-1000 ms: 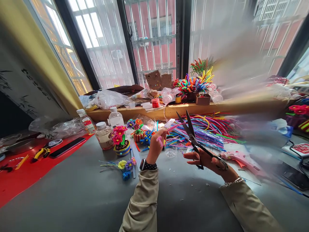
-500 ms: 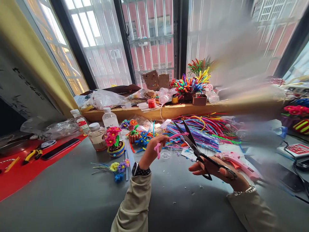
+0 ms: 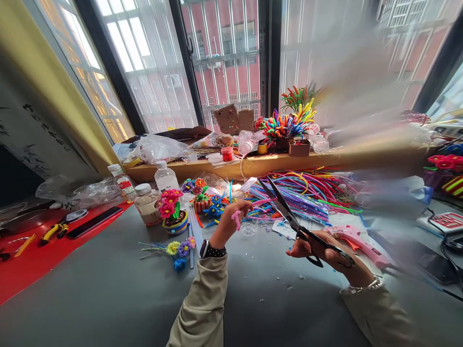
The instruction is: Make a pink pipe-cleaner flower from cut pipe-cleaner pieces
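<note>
Above the middle of the table, my left hand (image 3: 234, 222) pinches a pink pipe cleaner (image 3: 265, 201). One end sticks out to the right, toward the scissor blades; a bent pink piece (image 3: 236, 219) hangs at the palm side. My right hand (image 3: 331, 253) is closed round the handles of black scissors (image 3: 289, 212), fingers through the loops. Their blades point up and left, slightly parted, near the tip of the pipe cleaner. Whether the blades touch it I cannot tell. Behind both hands lies a heap of coloured pipe cleaners (image 3: 300, 200).
A pink glue gun (image 3: 361, 246) lies right of my right hand. On the left are a flower pot of pink flowers (image 3: 175, 217), loose fuzzy flowers (image 3: 181, 249), bottles (image 3: 147, 205), pliers (image 3: 54, 233) and a phone (image 3: 94, 222). Small clippings dot the grey table (image 3: 260, 318).
The scissor blades have come closer together and shifted slightly left. My left hand stays nearly in place, still holding the pink pipe cleaner. The view has shifted a little.
</note>
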### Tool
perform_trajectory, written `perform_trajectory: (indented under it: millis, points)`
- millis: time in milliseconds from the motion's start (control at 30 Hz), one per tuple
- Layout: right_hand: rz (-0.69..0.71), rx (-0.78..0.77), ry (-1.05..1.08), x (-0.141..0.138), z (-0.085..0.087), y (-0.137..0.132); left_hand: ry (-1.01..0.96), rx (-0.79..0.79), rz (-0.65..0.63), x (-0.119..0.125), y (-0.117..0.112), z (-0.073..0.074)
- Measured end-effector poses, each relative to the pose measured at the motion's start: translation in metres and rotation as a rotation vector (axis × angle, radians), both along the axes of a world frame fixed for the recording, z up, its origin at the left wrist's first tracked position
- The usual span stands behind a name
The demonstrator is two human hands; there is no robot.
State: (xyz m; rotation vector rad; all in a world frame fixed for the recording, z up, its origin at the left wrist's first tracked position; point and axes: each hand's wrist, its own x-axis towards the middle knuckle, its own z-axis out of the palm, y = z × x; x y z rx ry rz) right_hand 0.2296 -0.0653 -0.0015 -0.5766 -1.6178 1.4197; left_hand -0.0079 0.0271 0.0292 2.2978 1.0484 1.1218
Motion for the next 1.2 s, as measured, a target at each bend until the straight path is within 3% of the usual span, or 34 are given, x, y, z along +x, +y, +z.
perform_trajectory:
  millis: [100,233,433,600,833,1067,1200]
  points:
    - [0.027,0.013,-0.065,0.001,-0.005,0.006,0.000,-0.020,0.012,-0.001,0.004,-0.002]
    - [0.161,-0.092,-0.101,0.001,-0.015,0.013,-0.002,-0.046,0.013,-0.004,0.011,-0.007]
    - [0.069,-0.082,-0.081,-0.009,-0.018,0.014,-0.011,-0.050,-0.002,-0.006,0.018,-0.013]
    - [0.089,-0.056,0.009,-0.009,-0.025,0.017,-0.005,-0.032,-0.018,-0.004,0.018,-0.015]
    - [0.044,-0.081,-0.086,-0.009,-0.020,0.015,-0.034,-0.032,-0.025,-0.004,0.019,-0.020]
    - [-0.011,-0.102,-0.136,-0.007,-0.034,0.025,-0.057,-0.066,-0.032,-0.005,0.024,-0.026]
    - [-0.016,-0.096,-0.166,-0.007,-0.033,0.025,-0.056,-0.070,-0.037,-0.005,0.023,-0.024]
